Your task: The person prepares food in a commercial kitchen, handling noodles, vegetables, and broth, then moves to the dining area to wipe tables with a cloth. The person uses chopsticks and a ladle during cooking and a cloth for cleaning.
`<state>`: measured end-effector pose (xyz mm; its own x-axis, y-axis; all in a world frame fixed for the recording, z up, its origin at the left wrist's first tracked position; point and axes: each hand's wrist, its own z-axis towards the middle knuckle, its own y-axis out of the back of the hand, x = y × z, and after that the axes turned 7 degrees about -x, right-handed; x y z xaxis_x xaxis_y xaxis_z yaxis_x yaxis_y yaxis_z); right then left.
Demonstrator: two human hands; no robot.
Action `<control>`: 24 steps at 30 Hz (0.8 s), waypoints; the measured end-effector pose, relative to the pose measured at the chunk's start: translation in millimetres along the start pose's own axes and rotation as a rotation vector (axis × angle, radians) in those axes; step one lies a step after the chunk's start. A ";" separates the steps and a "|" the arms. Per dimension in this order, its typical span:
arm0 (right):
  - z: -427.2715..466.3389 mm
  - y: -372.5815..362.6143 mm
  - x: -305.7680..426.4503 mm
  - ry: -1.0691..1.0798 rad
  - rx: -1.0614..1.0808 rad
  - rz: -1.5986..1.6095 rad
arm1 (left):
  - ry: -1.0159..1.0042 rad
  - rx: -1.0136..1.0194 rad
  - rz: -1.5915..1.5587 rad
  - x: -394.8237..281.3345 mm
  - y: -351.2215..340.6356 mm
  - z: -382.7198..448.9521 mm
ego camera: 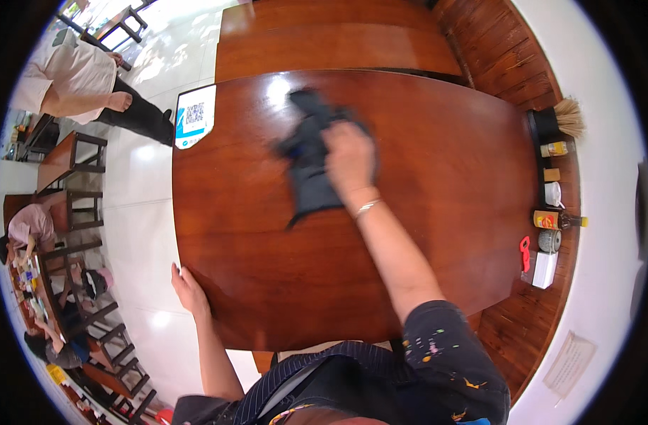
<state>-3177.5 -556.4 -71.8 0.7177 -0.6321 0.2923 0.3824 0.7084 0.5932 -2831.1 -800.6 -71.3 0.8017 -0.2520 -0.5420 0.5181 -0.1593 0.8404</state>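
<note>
My right hand (pixel 351 159) presses a dark cloth (pixel 316 180) onto the brown wooden table (pixel 249 276), somewhat beyond its middle. Both hand and cloth are blurred. The cloth lies bunched at its far end and spreads flatter towards me, with a thin corner trailing. At the table's left edge rests my left hand (pixel 190 291), fingers apart and holding nothing. A glossy sheen shows on the tabletop near the cloth's far side.
Along the right edge stand a holder of wooden sticks (pixel 570 118), a sauce bottle (pixel 555 219), a glass jar (pixel 549 241), a white box (pixel 544 270) and a red bottle opener (pixel 524 254). A code card (pixel 195 117) lies at the far left corner. A person (pixel 74 79) stands beyond it.
</note>
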 end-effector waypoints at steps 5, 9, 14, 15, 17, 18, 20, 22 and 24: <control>-80.3 176.6 -139.9 -0.469 0.143 -0.521 | -0.014 -0.004 0.134 -3.1 -0.7 -1.5; -203.9 311.9 -176.4 -0.732 0.318 -0.964 | 0.000 -0.004 0.133 -10.8 2.1 -3.2; -196.8 279.8 -202.2 -0.874 0.116 -0.747 | 0.058 0.021 0.139 -6.1 3.3 -2.9; -174.4 255.7 -211.3 -0.813 0.095 -0.633 | 0.064 0.029 0.132 -6.9 4.1 -4.6; -113.2 181.8 -227.9 -0.700 0.051 -0.407 | 0.063 0.045 0.125 -17.9 8.9 -5.7; -81.0 136.4 -225.7 -0.524 0.099 -0.500 | 0.052 0.031 0.105 -20.2 8.0 -5.5; -12.1 39.8 -209.8 -0.377 0.153 -0.413 | 0.071 0.040 0.038 -18.6 3.0 -3.7; 59.7 -48.4 -123.1 -0.130 0.128 -0.176 | 0.089 0.032 0.058 -12.8 4.9 -4.6; 93.4 -105.7 -32.7 -0.012 0.203 0.090 | 0.072 0.048 0.048 -15.1 7.8 -5.8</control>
<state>-3295.8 -640.0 -73.9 0.7361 -0.5736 0.3593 0.1910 0.6853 0.7027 -2837.5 -792.5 -56.6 0.8455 -0.1914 -0.4985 0.4652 -0.1944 0.8636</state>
